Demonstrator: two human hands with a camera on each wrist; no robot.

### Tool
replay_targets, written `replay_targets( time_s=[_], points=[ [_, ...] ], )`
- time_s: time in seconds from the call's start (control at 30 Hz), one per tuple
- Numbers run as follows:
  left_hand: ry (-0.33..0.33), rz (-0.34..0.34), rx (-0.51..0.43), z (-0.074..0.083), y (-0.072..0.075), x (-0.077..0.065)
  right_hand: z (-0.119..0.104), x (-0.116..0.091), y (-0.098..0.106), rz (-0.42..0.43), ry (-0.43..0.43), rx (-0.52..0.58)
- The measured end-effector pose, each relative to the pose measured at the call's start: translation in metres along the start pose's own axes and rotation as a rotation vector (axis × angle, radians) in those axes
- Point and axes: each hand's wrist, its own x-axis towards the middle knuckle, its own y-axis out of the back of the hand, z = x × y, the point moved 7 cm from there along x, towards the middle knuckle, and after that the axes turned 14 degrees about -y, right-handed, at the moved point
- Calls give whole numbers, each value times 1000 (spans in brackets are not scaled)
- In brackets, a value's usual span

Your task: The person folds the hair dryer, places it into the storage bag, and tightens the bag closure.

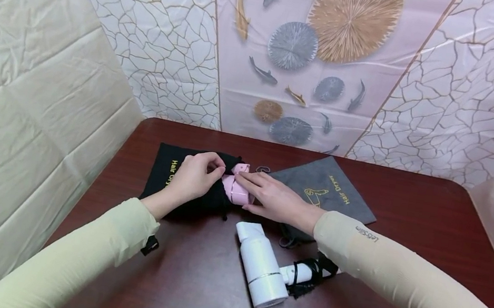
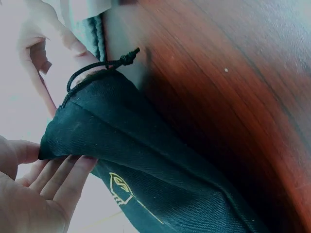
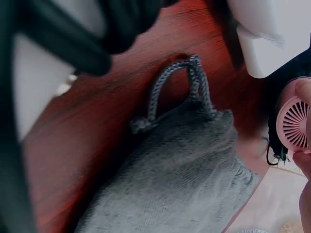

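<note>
A black drawstring bag (image 1: 162, 165) with yellow lettering lies at the back left of the table. Out of its mouth sticks the end of a pink hair dryer (image 1: 239, 194); the rest is hidden inside the cloth. My left hand (image 1: 194, 177) pinches the bag's edge between thumb and fingers, and the left wrist view shows the black cord (image 2: 99, 65) around the opening. With fingers above and thumb below, my right hand (image 1: 276, 198) holds the pink dryer by its exposed end. Its round vent grille (image 3: 294, 125) shows in the right wrist view.
A white hair dryer (image 1: 260, 270) lies in front of the hands, its black cord (image 1: 316, 270) wrapped round the handle. Behind the right forearm is a grey drawstring bag (image 1: 342, 189) with yellow print. Fabric-covered walls (image 1: 174, 31) stand behind and beside the brown table (image 1: 189, 284).
</note>
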Motion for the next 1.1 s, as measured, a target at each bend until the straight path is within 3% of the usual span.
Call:
replay_targets(
  time_s=[0.17, 0.4, 0.63, 0.87, 1.1],
  points=[
    [5, 27, -33, 2, 1, -1, -6, 2, 4, 85, 44, 4],
    [-21, 33, 10, 7, 4, 1, -18, 2, 9, 162, 131, -32],
    [-39, 26, 42, 8, 9, 2, -26, 2, 13, 194, 207, -89],
    [-58, 76, 62, 7, 18, 2, -33, -1, 24, 262, 274, -143],
    [-87, 84, 20, 14, 19, 3, -37, 0, 22, 277, 312, -151]
  ],
)
